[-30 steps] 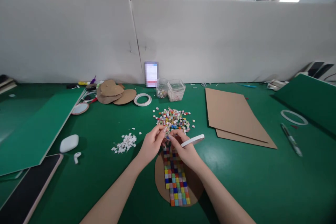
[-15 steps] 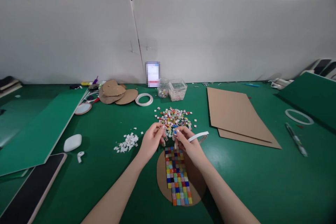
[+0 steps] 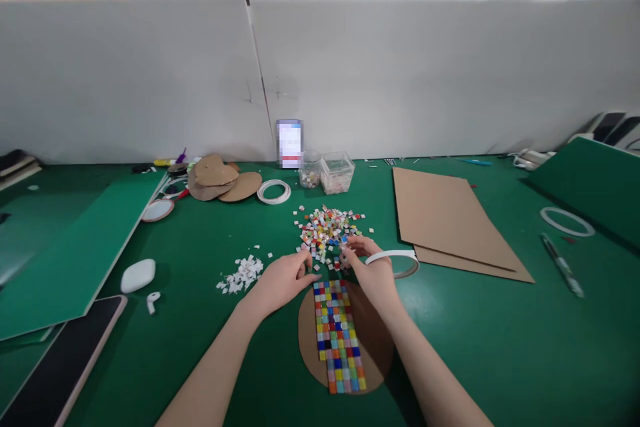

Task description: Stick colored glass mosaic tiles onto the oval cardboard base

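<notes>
A round cardboard disc [image 3: 310, 353] lies in front of me, with a strip of small coloured mosaic tiles [image 3: 337, 340] in rows across it. My left hand [image 3: 285, 280] is low by the strip's far left end, fingers curled and thumb pointing at the top row; anything between its fingertips is too small to make out. My right hand [image 3: 373, 273] reaches to the near right side of a loose heap of mosaic tiles [image 3: 325, 227], fingertips bent together among them. A roll of white tape [image 3: 413, 267] is carried on the right hand, sticking out to the right.
White paper scraps [image 3: 243, 275] lie left of my left hand. Behind the heap stand a clear box [image 3: 337, 173], a clear cup [image 3: 310, 173] and a phone [image 3: 290, 145]. Cardboard sheets [image 3: 445, 220] lie right, cardboard discs [image 3: 215, 177] and a tape ring [image 3: 274, 192] back left.
My hands have moved apart: the left came down toward the strip's far end, the right shifted slightly right to the heap's edge. The tape roll turned, showing more of its ring.
</notes>
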The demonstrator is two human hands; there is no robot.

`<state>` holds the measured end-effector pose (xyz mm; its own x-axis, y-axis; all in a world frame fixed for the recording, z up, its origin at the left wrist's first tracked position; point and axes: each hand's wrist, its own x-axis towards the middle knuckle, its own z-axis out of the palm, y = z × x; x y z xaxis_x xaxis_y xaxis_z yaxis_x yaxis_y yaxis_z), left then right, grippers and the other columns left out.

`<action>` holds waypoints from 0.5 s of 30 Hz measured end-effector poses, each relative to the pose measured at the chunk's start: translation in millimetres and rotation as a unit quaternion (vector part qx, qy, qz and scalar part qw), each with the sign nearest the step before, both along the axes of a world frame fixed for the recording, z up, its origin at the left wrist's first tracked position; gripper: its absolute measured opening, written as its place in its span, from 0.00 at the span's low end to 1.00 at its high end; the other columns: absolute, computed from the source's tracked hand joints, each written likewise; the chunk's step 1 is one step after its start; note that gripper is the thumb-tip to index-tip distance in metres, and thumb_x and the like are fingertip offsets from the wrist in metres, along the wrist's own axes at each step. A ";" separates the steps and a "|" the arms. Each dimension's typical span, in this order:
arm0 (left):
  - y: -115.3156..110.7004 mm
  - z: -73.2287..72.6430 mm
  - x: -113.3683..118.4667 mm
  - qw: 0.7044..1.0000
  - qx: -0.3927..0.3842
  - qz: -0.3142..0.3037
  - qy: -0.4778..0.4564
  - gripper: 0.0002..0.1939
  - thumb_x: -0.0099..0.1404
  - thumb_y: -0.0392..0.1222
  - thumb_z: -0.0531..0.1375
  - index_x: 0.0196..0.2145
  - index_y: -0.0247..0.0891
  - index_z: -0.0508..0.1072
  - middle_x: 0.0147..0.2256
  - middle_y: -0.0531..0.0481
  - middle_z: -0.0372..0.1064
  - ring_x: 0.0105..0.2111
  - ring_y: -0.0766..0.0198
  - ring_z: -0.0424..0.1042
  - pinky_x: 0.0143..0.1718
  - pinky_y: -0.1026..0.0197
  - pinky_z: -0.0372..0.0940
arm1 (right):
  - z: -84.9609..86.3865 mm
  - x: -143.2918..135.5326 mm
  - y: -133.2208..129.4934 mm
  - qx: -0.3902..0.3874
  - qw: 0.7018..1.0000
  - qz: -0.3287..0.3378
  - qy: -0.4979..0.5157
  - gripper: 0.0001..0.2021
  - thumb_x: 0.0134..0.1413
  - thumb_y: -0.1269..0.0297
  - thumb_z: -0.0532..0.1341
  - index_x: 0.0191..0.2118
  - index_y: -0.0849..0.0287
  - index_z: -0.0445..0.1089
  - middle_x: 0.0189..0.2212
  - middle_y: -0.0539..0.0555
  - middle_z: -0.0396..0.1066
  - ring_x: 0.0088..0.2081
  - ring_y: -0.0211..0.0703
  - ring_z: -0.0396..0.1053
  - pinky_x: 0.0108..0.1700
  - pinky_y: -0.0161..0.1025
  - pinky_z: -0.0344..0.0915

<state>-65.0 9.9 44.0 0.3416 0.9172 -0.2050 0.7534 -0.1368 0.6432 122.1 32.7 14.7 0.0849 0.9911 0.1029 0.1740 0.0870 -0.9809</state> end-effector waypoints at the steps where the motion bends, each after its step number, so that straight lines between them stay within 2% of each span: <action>1: -0.2 -0.3 0.7 1.000 0.012 -0.003 0.009 0.09 0.62 0.49 0.51 0.32 0.42 0.59 0.20 0.58 0.57 0.20 0.65 0.61 0.20 0.66 0.49 | 0.2 -0.3 0.2 -0.003 1.000 -0.002 0.008 0.12 0.44 0.55 0.61 0.32 0.57 0.66 0.26 0.52 0.69 0.27 0.43 0.67 0.29 0.39 0.65; 4: -1.5 -1.9 3.2 0.998 0.048 -0.004 0.036 0.07 0.63 0.46 0.49 0.31 0.42 0.58 0.21 0.58 0.58 0.21 0.66 0.61 0.21 0.65 0.49 | 2.3 -1.3 0.8 -0.038 0.998 0.012 0.053 0.12 0.45 0.53 0.60 0.29 0.57 0.68 0.24 0.52 0.69 0.26 0.42 0.66 0.30 0.39 0.64; 7: -2.5 -2.7 5.2 0.996 0.067 -0.005 0.053 0.07 0.64 0.45 0.46 0.31 0.42 0.58 0.23 0.57 0.58 0.22 0.66 0.61 0.21 0.65 0.49 | 5.5 -1.6 0.9 -0.087 0.990 0.025 0.104 0.15 0.44 0.50 0.59 0.27 0.58 0.68 0.22 0.51 0.69 0.22 0.39 0.64 0.25 0.37 0.61; 11: -2.9 -1.0 6.4 0.995 0.080 -0.003 0.053 0.08 0.65 0.43 0.44 0.31 0.42 0.58 0.26 0.55 0.60 0.24 0.65 0.62 0.22 0.65 0.50 | 10.2 -0.9 -0.3 -0.114 0.986 0.015 0.124 0.17 0.43 0.48 0.59 0.28 0.59 0.68 0.21 0.51 0.69 0.20 0.37 0.63 0.18 0.32 0.54; 15: -3.3 1.9 6.9 0.996 0.071 -0.008 0.052 0.10 0.66 0.45 0.43 0.31 0.41 0.58 0.25 0.55 0.59 0.22 0.66 0.60 0.20 0.65 0.49 | 14.1 0.4 -1.8 -0.142 0.980 0.016 0.136 0.18 0.40 0.47 0.60 0.26 0.59 0.68 0.20 0.50 0.69 0.20 0.36 0.63 0.17 0.30 0.49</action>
